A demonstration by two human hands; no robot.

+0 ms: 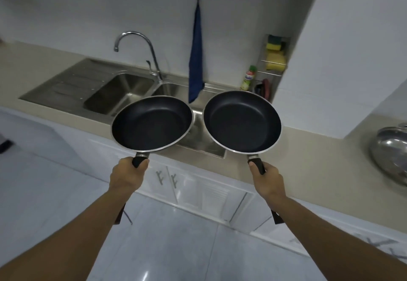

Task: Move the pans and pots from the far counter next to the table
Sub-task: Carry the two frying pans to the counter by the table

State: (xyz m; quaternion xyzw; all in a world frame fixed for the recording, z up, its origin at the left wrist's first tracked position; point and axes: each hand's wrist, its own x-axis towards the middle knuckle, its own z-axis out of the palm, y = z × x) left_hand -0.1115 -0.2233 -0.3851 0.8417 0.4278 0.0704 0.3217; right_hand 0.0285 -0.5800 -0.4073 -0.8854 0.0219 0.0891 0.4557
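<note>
I hold two black non-stick frying pans in the air in front of a steel sink. My left hand (126, 176) grips the black handle of the left pan (152, 123). My right hand (267, 180) grips the handle of the right pan (242, 122). Both pans are empty, level, side by side and a small gap apart, over the front edge of the beige counter (308, 159). A shiny steel pot lid or bowl (392, 155) lies on the counter at the far right, partly cut off by the frame.
The double sink (119, 95) with a curved tap (141, 53) lies behind the pans. A blue towel (196, 60) hangs on the wall. A wire rack (274, 56) holds sponges beside a small bottle (247, 78). White cabinets (198, 190) stand below; tiled floor (167, 247) underfoot.
</note>
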